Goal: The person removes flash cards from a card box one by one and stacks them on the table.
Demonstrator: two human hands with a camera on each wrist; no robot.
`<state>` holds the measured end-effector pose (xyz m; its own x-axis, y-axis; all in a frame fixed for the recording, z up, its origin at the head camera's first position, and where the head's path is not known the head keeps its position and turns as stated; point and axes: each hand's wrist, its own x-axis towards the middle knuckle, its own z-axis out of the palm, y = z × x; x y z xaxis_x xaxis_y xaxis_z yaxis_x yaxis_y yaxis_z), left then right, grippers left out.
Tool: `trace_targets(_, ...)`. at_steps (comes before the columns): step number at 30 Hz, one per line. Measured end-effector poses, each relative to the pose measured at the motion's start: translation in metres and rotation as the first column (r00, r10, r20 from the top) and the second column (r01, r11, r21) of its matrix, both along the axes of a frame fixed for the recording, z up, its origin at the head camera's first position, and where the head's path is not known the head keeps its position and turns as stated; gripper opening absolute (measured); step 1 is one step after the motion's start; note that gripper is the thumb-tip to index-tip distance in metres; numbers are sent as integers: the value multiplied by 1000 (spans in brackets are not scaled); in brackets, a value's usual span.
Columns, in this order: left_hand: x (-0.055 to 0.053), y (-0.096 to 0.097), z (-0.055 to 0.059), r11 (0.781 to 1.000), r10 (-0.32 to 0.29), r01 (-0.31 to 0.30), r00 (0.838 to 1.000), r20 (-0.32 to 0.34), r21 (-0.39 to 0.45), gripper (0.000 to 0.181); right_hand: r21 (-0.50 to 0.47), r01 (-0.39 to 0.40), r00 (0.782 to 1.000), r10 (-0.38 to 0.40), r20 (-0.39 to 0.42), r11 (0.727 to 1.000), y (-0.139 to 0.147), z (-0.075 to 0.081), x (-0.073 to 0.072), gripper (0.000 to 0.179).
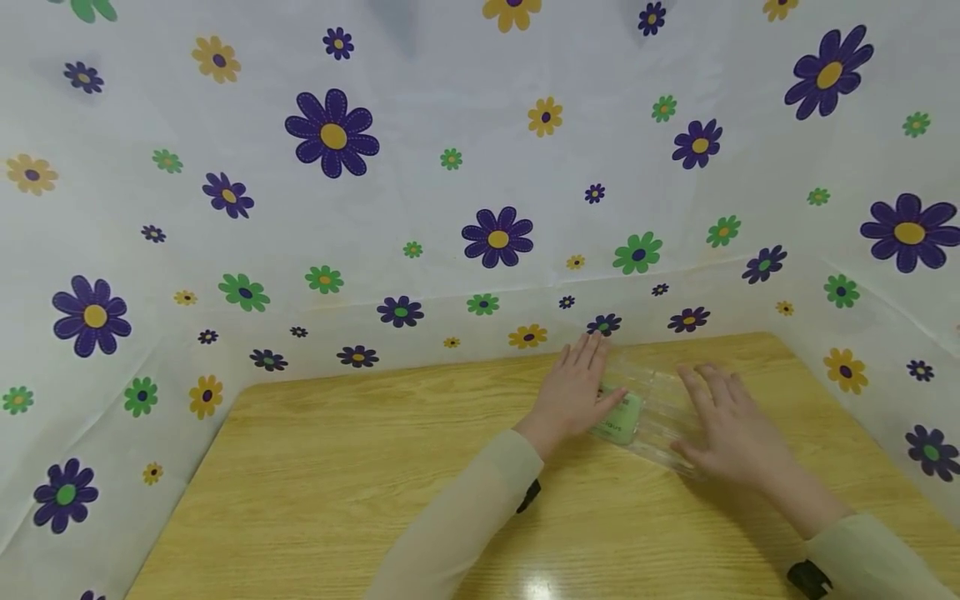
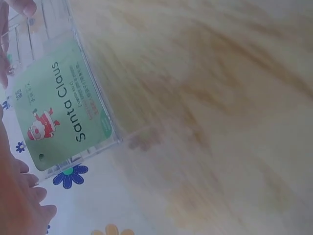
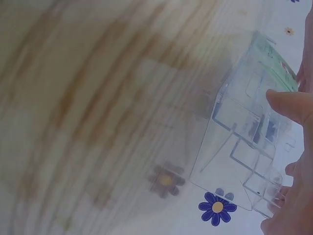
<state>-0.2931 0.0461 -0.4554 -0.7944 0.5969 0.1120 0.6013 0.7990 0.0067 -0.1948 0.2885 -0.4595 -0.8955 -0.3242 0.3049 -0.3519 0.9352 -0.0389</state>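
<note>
A clear plastic box (image 1: 656,437) with inner dividers lies toward the back right of the wooden table. At its left end shows a green card (image 2: 63,98) printed "Santa Claus" with a small Santa figure. My left hand (image 1: 568,393) rests along that end, fingers extended toward the back and thumb over the card. My right hand (image 1: 742,433) is at the box's other end, fingers spread and slightly bent. In the right wrist view its thumb (image 3: 288,104) reaches over the see-through compartments, while the other fingers are partly hidden.
The wooden table (image 1: 337,467) is enclosed at the back and both sides by a white sheet (image 1: 420,200) with purple, green and yellow flowers. The sheet's back wall rises close behind the box. Dark straps show by both sleeves.
</note>
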Motion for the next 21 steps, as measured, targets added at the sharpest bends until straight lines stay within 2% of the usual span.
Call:
trace_targets(6, -2, -6, 0, 1000, -18, 17, 999, -35, -16, 82, 36, 3, 1000, -2, -9, 999, -5, -3, -1, 112)
trace_targets(10, -3, -9, 1, 999, -23, 21, 998, -60, -32, 83, 23, 8, 1000, -8, -6, 1000, -8, -3, -1, 113)
trace_targets(16, 1, -16, 9, 998, -38, 36, 998, -57, -43, 83, 34, 8, 1000, -7, -9, 999, -11, -2, -1, 114)
trace_targets(21, 2, -23, 7, 998, -46, 44, 997, -63, -38, 83, 46, -9, 1000, 10, -22, 999, -14, -2, -3, 115)
